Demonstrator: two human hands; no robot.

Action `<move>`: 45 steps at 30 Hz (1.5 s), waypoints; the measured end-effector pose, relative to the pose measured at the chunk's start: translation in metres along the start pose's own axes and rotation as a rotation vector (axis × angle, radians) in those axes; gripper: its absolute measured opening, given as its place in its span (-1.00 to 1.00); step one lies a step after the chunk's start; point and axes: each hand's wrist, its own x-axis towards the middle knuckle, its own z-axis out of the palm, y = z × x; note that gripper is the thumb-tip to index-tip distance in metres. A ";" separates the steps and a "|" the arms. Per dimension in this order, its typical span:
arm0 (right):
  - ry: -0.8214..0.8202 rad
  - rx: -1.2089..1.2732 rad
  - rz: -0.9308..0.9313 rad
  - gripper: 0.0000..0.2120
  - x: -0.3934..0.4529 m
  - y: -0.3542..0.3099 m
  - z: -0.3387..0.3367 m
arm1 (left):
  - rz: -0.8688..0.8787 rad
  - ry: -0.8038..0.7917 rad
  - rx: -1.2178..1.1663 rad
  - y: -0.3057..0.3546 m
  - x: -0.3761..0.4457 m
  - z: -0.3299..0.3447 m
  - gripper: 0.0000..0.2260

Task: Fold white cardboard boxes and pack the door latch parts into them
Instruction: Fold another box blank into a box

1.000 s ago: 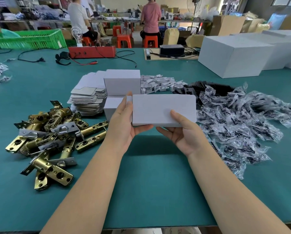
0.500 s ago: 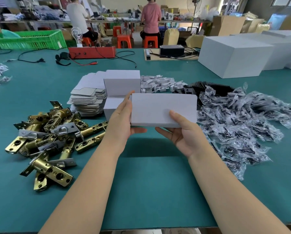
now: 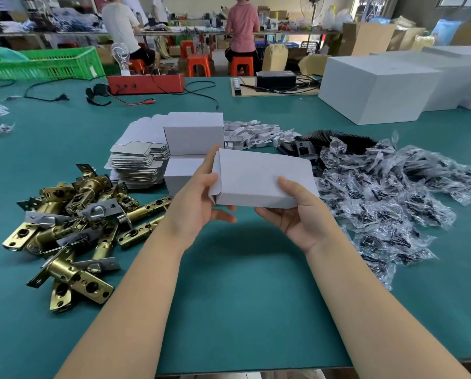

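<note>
Head view, centre of frame: both hands are holding a small white box point(image 3: 259, 181) above the green table point(image 3: 242, 296). The left hand point(image 3: 198, 203) is pinching the box's left end, thumb on the end flap, fingers curled underneath. The right hand point(image 3: 300, 214) is cradling the right end, thumb pressing on top, fingers beneath.

Latch parts point(image 3: 73, 228) are lying heaped at left; flat blanks point(image 3: 135, 160) are sitting stacked behind them; bagged parts point(image 3: 387, 192) are spreading at right.

Likely step: closing the left flap (seems not fully tucked). Doing it well probably means steadying the body with the right hand and easing the tab in squarely, not crushing the wall.
</note>
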 end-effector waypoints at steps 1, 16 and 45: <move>-0.001 -0.004 0.003 -0.71 0.000 0.000 0.000 | 0.027 0.048 0.110 -0.001 0.000 0.002 -0.53; -0.040 -0.074 -0.044 -0.78 -0.001 0.010 0.006 | -0.001 0.282 0.330 -0.017 0.003 -0.001 -0.58; 0.022 -0.464 -0.695 -0.80 -0.007 0.011 0.014 | -0.449 0.386 -0.044 -0.004 0.004 0.000 -0.73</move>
